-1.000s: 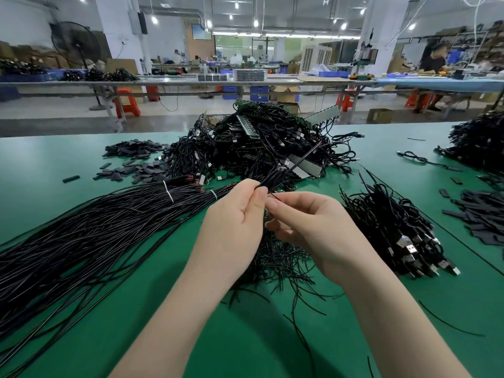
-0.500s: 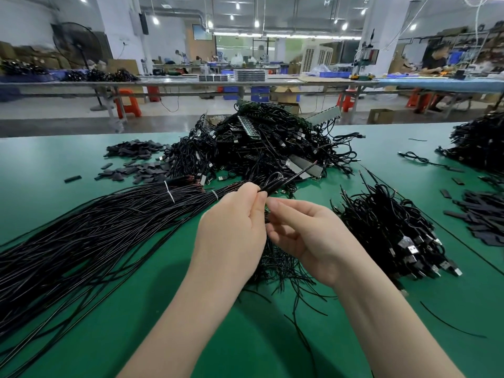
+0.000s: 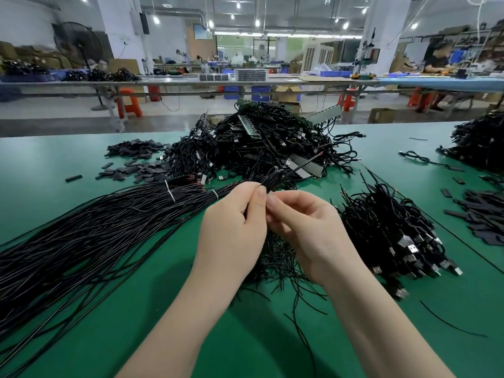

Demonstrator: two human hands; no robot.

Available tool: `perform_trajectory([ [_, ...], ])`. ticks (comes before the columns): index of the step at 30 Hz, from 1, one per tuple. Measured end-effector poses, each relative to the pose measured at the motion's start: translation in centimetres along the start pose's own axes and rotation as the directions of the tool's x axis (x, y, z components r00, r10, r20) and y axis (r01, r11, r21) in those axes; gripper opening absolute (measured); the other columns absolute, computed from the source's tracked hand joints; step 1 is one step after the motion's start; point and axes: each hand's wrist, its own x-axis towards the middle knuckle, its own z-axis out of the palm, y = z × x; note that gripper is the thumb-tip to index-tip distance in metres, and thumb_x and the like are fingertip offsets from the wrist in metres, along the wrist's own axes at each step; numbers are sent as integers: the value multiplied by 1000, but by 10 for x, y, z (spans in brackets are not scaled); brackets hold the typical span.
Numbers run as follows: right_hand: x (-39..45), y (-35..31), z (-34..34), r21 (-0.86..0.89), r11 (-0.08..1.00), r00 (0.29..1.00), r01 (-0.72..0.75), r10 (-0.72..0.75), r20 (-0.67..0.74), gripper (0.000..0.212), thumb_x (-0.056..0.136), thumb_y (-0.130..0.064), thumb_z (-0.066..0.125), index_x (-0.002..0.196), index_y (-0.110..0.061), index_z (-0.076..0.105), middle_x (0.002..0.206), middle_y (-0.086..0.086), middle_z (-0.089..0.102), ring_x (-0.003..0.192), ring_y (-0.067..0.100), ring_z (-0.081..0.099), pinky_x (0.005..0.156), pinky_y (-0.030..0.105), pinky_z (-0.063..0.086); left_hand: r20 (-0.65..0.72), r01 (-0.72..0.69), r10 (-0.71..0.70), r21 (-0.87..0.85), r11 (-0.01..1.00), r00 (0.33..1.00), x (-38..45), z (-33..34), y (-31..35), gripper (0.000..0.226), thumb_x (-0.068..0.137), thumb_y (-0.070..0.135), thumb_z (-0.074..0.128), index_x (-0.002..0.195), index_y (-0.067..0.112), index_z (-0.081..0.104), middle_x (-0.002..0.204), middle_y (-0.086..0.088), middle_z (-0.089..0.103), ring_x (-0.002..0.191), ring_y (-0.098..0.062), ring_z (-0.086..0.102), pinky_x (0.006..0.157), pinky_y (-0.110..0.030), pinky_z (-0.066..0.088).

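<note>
The left grip [image 3: 231,236] and right grip [image 3: 311,233] are pinching a thin wire bunch [image 3: 274,174]: light, floppy, probably slipping unless held near its tips.

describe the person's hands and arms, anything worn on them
The left hand and right hand are bare, with no gloves, rings, watch or bracelet. No sleeves are in view down to the bottom edge of the picture. The nails that show look short and unpainted.

- One wide-angle camera on my head looks forward and down across the green table [image 3: 54,159]
- My left hand [image 3: 231,236] and right hand [image 3: 311,236], pinching black wires [image 3: 272,177], sit near at centre; far workbenches [image 3: 272,81] fill the top
</note>
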Motion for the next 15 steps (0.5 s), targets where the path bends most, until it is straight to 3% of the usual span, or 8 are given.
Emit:
perform_trajectory([
  [2, 0, 0, -1, -178, 974, 989, 137, -144, -29, 2, 83, -7, 73, 82, -7, 72, 71, 5, 70, 64, 12, 62, 60, 21, 51, -32, -50, 52, 60, 997, 998, 1, -3, 1, 22, 95, 40, 42, 96, 30, 62, 66, 18, 59, 66, -7, 56, 63, -30, 48],
  [4, -1, -1, -2, -384, 882, 952, 272, -304, -24, 5, 84, -10, 74, 80, -11, 73, 72, 1, 72, 65, 9, 62, 62, 21, 50, -25, -63, 65, 85, 994, 998, 2, -6, 1, 16, 94, 42, 43, 97, 36, 57, 66, 16, 59, 59, -6, 53, 57, -31, 46],
  [6, -2, 1, -1, -560, 730, 890, 392, -454, 30, 7, 84, -9, 74, 78, -12, 72, 70, -4, 69, 65, 3, 60, 63, 15, 46, 28, 19, -20, 14, 1000, 999, 3, -8, 2, 18, 94, 43, 42, 88, 33, 56, 65, 14, 60, 55, -8, 54, 58, -35, 49],
  [8, -3, 3, 0, -727, 489, 802, 482, -580, 142, 8, 84, -5, 73, 78, -10, 71, 72, -6, 65, 70, 5, 57, 64, 15, 44, 109, 161, -155, -43, 986, 982, 5, -11, 3, 24, 96, 40, 44, 81, 28, 58, 60, 8, 61, 52, -13, 58, 61, -36, 52],
  [12, 0, 2, -7, -780, 152, 704, 607, -559, 439, 5, 83, 4, 69, 80, -1, 69, 75, 8, 63, 71, 27, 58, 61, 39, 49, 331, 424, -364, -129, 896, 870, 14, -21, 0, 33, 97, 27, 47, 68, 18, 58, 50, 2, 58, 43, -13, 53, 52, -25, 45],
  [15, 2, 0, -13, -734, -124, 610, 668, -473, 635, 12, 72, 14, 69, 75, 3, 65, 74, 13, 61, 69, 33, 59, 55, 41, 51, 517, 587, -440, -158, 794, 734, 18, -26, -3, 30, 98, 22, 48, 71, 13, 55, 47, -2, 56, 40, -16, 47, 40, -20, 39],
])
